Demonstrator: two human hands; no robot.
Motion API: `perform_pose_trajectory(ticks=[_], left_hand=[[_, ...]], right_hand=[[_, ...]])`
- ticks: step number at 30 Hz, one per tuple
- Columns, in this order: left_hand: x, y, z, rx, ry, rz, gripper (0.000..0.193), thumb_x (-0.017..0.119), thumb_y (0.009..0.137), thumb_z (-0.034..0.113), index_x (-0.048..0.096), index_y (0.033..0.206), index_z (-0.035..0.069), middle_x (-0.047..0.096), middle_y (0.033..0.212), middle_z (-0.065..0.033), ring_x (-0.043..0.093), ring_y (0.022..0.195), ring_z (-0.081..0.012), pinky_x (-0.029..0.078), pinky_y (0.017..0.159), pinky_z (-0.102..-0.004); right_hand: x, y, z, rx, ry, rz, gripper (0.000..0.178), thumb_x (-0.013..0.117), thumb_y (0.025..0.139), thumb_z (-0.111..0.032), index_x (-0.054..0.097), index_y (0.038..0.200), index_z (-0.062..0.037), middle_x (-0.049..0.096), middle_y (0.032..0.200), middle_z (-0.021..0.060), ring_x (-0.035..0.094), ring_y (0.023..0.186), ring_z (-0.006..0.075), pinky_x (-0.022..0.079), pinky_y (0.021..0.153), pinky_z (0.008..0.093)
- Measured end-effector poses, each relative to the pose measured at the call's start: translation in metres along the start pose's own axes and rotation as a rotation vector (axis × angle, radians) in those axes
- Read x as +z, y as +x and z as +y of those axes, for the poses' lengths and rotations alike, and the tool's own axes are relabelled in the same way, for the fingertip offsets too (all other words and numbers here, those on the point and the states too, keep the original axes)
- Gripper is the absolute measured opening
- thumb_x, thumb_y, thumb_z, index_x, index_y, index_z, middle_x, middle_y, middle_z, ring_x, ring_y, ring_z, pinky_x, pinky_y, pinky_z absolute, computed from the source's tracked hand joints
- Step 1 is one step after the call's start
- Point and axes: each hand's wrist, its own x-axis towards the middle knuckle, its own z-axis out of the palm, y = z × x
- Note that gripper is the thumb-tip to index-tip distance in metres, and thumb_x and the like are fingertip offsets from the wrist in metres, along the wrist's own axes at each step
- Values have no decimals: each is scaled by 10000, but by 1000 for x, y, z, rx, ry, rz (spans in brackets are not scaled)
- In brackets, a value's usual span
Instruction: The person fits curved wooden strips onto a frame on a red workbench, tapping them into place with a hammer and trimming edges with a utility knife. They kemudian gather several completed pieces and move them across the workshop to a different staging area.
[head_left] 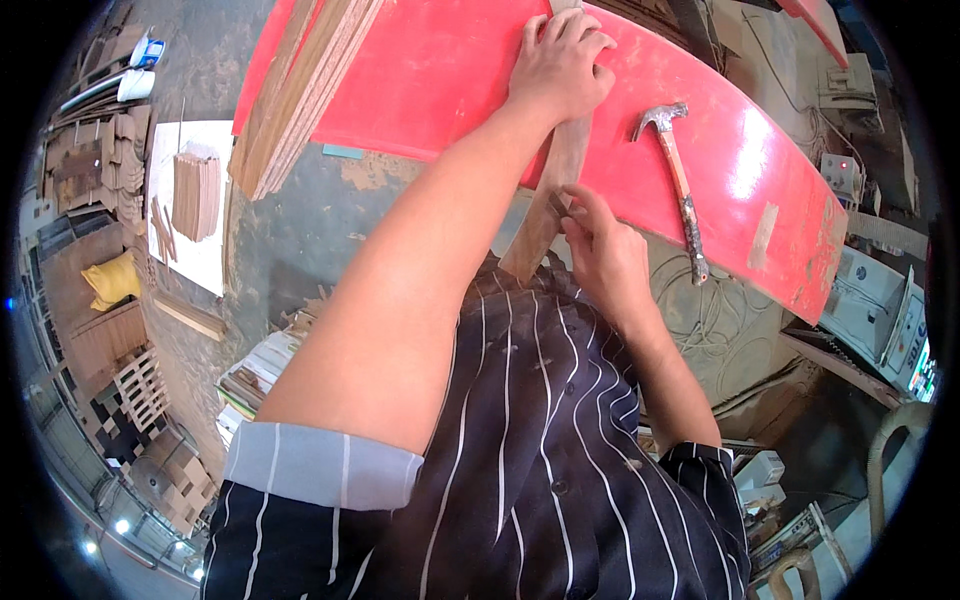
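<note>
A long narrow wooden strip lies across the red curved tabletop, its near end sticking out past the edge toward my body. My left hand lies over the strip's far part, fingers bent around and across it, holding it against the red surface. Close to the near end, my right hand is closed in a pinch at the strip's side. A small dark piece shows at those fingertips, too small to name. To the right, a claw hammer rests on the red surface, its handle end over the near edge.
Several long wooden strips are piled across the table's left part. On a white board at left stands a stack of short wood pieces. Coiled cable lies below the table, and a white machine stands at right.
</note>
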Motion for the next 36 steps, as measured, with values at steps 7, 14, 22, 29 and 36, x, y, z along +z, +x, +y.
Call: perform_pose_trajectory(ticks=[7,14,22,29,36], left_hand=[[-1,0,0,8,-50,23,377,682,882,234,676,1231,92,590,1424,-118,427,1476,-291,279,1250,-515],[5,-1,-1,-17,-51,57,375,662,889,258,690,1226,95,596,1414,-118,447,1454,-293,287,1248,-511],[3,2,2,-48,-59,43,390,664,882,274,690,1226,93,598,1398,-112,469,1425,-290,307,1235,-508],[6,0,0,-21,-32,29,406,665,884,282,689,1245,99,579,1441,-115,432,1465,-303,283,1249,-531],[12,-1,-4,-11,-103,94,399,618,887,181,704,1274,130,596,1445,-73,484,1428,-252,302,1231,-460]], right_hand=[[-6,3,-6,60,46,-43,223,652,1008,-148,713,1221,-114,771,918,171,744,881,400,572,766,494],[-6,2,-8,68,16,-58,217,664,1002,-142,720,1210,-116,769,883,152,750,823,375,575,722,465],[-2,-3,-5,-44,-121,-6,206,671,998,-134,722,1197,-126,748,838,168,739,739,366,566,646,465],[-7,-1,-3,-151,-143,0,220,677,973,-104,718,1188,-124,739,837,168,737,742,369,567,624,463],[-106,35,44,284,-312,284,244,626,1014,-115,732,1225,-179,794,961,144,786,896,295,585,763,434]])
